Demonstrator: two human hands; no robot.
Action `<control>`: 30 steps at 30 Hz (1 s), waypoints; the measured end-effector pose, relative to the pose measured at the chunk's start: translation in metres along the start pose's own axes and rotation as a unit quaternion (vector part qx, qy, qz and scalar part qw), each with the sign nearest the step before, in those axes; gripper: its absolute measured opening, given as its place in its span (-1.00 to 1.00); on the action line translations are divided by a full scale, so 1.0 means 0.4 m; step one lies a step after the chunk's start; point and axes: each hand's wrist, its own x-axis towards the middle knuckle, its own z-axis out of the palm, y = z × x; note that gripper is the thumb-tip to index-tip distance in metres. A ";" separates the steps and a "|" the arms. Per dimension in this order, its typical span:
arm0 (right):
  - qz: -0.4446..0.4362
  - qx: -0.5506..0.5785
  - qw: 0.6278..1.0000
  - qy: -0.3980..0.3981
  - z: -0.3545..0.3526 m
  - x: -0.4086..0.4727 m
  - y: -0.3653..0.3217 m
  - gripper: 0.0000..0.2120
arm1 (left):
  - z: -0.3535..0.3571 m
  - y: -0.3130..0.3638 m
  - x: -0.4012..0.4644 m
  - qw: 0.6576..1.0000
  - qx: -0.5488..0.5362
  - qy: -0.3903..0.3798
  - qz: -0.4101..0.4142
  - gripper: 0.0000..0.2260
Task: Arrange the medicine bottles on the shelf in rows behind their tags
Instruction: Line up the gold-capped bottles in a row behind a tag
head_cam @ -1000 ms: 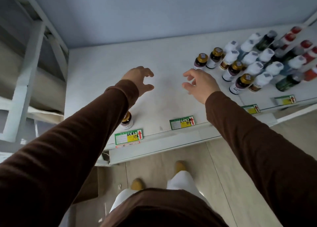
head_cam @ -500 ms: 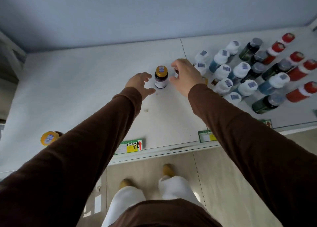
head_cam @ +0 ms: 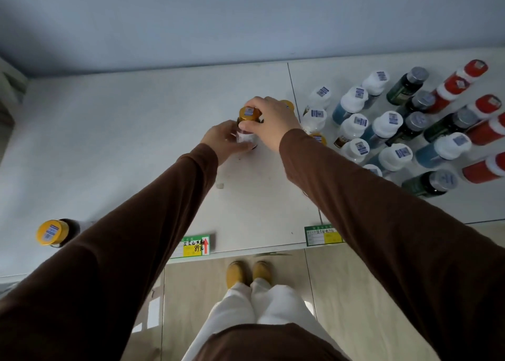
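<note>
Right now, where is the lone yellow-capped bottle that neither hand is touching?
In the head view, the lone yellow-capped bottle stands at the far left of the shelf near its front edge, beside the left sleeve and well left of the green price tag.

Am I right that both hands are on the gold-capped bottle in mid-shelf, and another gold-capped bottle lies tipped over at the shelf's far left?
Not quite. Both the left hand and right hand do grip the gold-capped bottle, but the head view shows the other gold-capped bottle standing upright at the shelf's far left, cap towards the camera.
</note>
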 end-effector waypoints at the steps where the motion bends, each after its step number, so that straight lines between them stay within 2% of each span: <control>1: 0.001 0.033 0.999 0.001 -0.017 0.001 0.000 -0.63 | -0.017 0.006 -0.015 0.997 -0.073 -0.022 -0.009 -0.69; 3: -0.010 0.116 0.993 -0.016 -0.056 0.001 0.001 -0.69 | -0.052 0.019 -0.042 0.976 -0.206 -0.064 -0.019 -0.68; 5: -0.036 0.175 0.982 -0.056 -0.090 -0.006 0.003 -0.71 | -0.084 0.032 -0.065 0.950 -0.294 -0.097 -0.031 -0.74; 7: -0.058 0.207 0.972 -0.095 -0.117 -0.016 0.005 -0.69 | -0.109 0.046 -0.083 0.935 -0.334 -0.117 -0.031 -0.73; 8: -0.068 0.215 0.968 -0.111 -0.125 -0.020 0.007 -0.68 | -0.116 0.051 -0.089 0.937 -0.328 -0.116 -0.026 -0.70; 12: -0.092 0.210 0.964 -0.137 -0.133 -0.026 -0.008 -0.61 | -0.118 0.073 -0.114 0.973 -0.221 -0.069 0.002 -0.61; 18: -0.097 0.178 0.975 -0.090 -0.086 -0.023 -0.069 -0.63 | -0.142 0.053 -0.159 0.983 -0.184 -0.003 0.010 -0.60; 22: -0.111 0.151 0.980 -0.073 -0.040 -0.026 -0.143 -0.70 | -0.205 0.024 -0.212 0.991 -0.129 0.013 0.015 -0.61; 26: -0.135 0.099 0.985 -0.046 0.027 -0.034 -0.262 -0.69 | -0.333 -0.022 -0.271 0.999 0.001 0.029 0.016 -0.60; 30: -0.150 0.068 0.985 -0.042 0.122 -0.049 -0.398 -0.67 | -0.493 -0.111 -0.329 0.983 0.179 0.043 0.022 -0.58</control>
